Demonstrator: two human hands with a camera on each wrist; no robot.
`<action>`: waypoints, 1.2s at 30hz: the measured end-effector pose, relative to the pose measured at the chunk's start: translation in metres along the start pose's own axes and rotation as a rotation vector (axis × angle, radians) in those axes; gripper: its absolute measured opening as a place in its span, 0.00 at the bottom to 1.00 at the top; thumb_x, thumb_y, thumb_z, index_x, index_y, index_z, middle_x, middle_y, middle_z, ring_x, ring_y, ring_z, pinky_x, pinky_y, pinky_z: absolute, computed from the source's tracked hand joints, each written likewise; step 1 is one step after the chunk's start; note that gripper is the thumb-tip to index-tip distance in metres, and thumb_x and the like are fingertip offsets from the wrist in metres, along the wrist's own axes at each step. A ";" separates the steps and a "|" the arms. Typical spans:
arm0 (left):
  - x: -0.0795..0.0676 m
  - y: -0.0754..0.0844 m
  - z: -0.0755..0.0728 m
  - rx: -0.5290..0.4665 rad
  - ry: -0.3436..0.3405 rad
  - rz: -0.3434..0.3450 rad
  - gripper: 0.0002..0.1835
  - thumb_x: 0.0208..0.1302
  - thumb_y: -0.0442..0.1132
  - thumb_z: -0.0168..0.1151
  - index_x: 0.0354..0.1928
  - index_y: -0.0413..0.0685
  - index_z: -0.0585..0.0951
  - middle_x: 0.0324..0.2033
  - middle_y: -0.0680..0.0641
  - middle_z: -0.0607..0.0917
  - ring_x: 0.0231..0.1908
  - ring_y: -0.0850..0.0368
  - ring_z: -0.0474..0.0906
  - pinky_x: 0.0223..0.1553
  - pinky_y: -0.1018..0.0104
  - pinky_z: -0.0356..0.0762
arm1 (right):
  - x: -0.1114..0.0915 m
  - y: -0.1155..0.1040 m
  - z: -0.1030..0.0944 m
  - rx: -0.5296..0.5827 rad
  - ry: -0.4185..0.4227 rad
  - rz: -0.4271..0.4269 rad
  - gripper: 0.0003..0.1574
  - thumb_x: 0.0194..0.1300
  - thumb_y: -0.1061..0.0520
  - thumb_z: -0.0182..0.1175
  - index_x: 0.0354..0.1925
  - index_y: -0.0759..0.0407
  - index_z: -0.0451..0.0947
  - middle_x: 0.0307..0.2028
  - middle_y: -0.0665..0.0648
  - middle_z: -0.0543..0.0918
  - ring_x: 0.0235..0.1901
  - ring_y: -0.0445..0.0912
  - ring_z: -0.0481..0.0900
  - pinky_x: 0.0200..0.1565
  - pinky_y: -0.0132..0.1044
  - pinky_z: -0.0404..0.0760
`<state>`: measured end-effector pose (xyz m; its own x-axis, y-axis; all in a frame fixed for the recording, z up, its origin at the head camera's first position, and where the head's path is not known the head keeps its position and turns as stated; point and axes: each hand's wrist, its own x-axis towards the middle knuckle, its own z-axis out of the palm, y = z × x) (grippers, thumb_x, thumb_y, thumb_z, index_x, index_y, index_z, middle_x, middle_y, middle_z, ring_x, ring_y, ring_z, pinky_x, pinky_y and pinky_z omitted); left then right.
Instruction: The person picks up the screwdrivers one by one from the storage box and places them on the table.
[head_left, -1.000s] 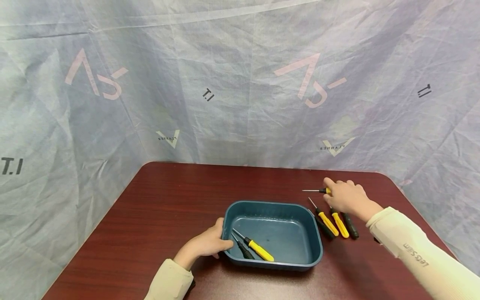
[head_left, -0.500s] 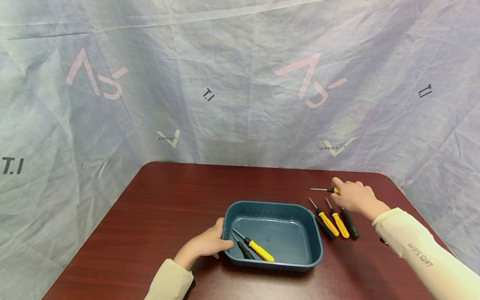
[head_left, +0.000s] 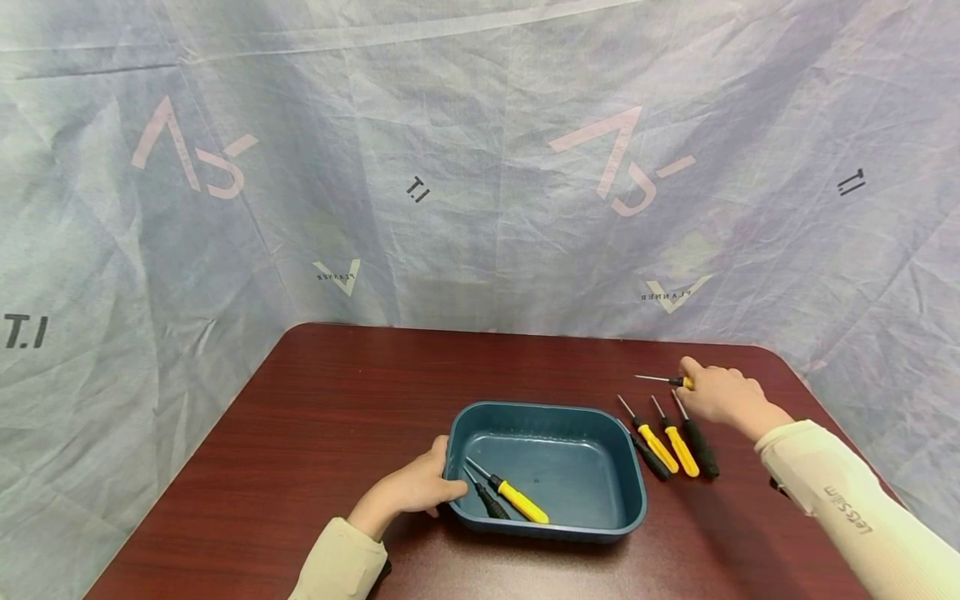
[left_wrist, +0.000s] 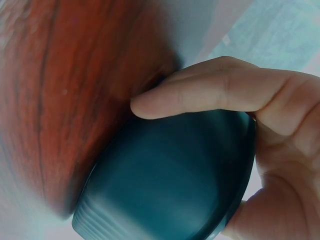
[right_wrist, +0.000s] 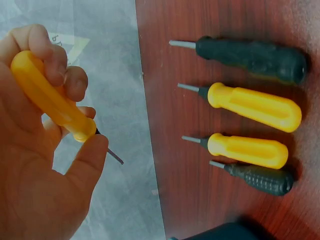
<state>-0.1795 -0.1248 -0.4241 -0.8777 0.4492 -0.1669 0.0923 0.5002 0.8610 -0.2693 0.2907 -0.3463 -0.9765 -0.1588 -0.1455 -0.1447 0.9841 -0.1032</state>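
Note:
My left hand grips the left wall of a dark blue plastic bin, thumb over the rim and fingers against the outside. Inside the bin lie a yellow-handled screwdriver and a black-handled screwdriver, side by side near that thumb. To the right and farther back, my right hand holds another yellow screwdriver by its handle, above the table. In the head view its thin shaft points left; most of the handle is hidden there by the fingers.
Right of the bin, two yellow screwdrivers, a thick black one and a smaller black one lie in a row on the dark red wooden table. A grey printed cloth hangs behind the table's far edge.
My right hand has moved rightward with the yellow screwdriver, uncovering the shafts of the screwdrivers below it. My left hand and the bin have stayed in place.

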 end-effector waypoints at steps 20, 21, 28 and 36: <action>-0.001 0.001 0.000 -0.008 -0.009 -0.007 0.37 0.49 0.36 0.57 0.59 0.29 0.52 0.29 0.43 0.73 0.23 0.53 0.72 0.18 0.57 0.75 | 0.000 0.024 0.001 0.084 -0.069 0.037 0.24 0.63 0.49 0.47 0.50 0.64 0.59 0.41 0.71 0.74 0.31 0.62 0.75 0.25 0.52 0.70; -0.001 0.002 0.000 -0.010 -0.010 -0.007 0.37 0.49 0.36 0.57 0.59 0.29 0.52 0.30 0.43 0.73 0.23 0.53 0.72 0.19 0.57 0.75 | 0.000 0.025 0.002 0.088 -0.071 0.036 0.24 0.63 0.49 0.47 0.51 0.64 0.59 0.41 0.71 0.74 0.32 0.62 0.75 0.25 0.51 0.70; 0.000 0.000 0.000 -0.017 -0.011 -0.017 0.38 0.49 0.36 0.57 0.60 0.30 0.52 0.31 0.42 0.72 0.24 0.53 0.72 0.19 0.57 0.76 | 0.004 0.034 0.006 0.104 -0.054 0.007 0.26 0.63 0.51 0.47 0.51 0.68 0.58 0.35 0.70 0.74 0.32 0.60 0.75 0.26 0.49 0.70; 0.000 -0.001 -0.001 -0.014 -0.014 -0.020 0.38 0.49 0.37 0.57 0.60 0.31 0.52 0.31 0.43 0.72 0.23 0.53 0.72 0.19 0.57 0.76 | 0.009 0.045 0.014 0.121 -0.039 0.002 0.29 0.62 0.53 0.46 0.53 0.74 0.57 0.35 0.76 0.73 0.33 0.63 0.74 0.29 0.49 0.71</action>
<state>-0.1801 -0.1255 -0.4248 -0.8724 0.4502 -0.1906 0.0686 0.4988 0.8640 -0.2827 0.3319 -0.3658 -0.9695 -0.1618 -0.1839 -0.1197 0.9680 -0.2207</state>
